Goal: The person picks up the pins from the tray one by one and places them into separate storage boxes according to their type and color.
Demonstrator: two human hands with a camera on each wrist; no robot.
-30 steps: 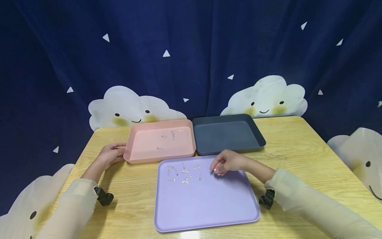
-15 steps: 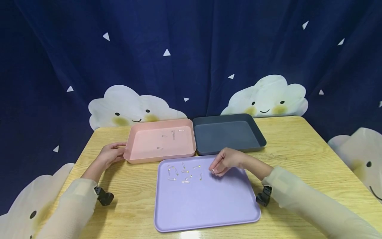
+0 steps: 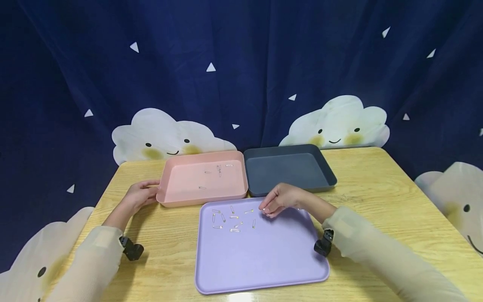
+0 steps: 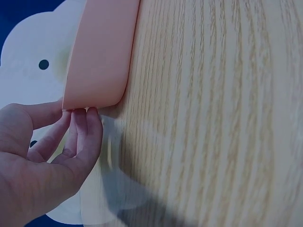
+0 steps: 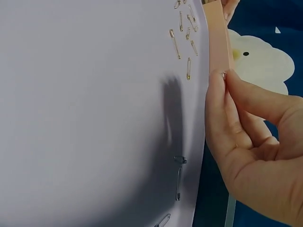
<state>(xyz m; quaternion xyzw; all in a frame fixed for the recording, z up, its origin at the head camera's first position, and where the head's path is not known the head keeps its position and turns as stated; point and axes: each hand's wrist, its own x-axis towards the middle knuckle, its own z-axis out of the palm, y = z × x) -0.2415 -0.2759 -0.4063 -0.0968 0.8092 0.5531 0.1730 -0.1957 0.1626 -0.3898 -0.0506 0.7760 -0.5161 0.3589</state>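
Note:
In the head view, my right hand [image 3: 284, 199] is above the upper part of the lilac tray [image 3: 260, 260], thumb and fingertips together. The right wrist view has it pinching a tiny shiny bit of a safety pin [image 5: 224, 74], mostly hidden by the fingers. Several gold-coloured safety pins [image 3: 234, 217] lie scattered on the tray, left of this hand. Darker safety pins [image 5: 178, 183] lie on the tray in the hand's shadow. My left hand [image 3: 139, 196] touches the left end of the pink tray [image 3: 181, 180] with its fingertips; in the left wrist view they rest against its outer wall.
Silver-looking safety pins [image 3: 219, 171] lie in the pink tray. A dark blue-grey tray [image 3: 279, 167] stands against its right side, behind the lilac tray. All stand on a wooden table [image 3: 377, 188], with a navy cloud-patterned curtain [image 3: 241, 75] along the back.
My right hand has moved a little left and farther from me, rising off the lilac tray with its fingers pinched together. My left hand has stayed at the pink tray.

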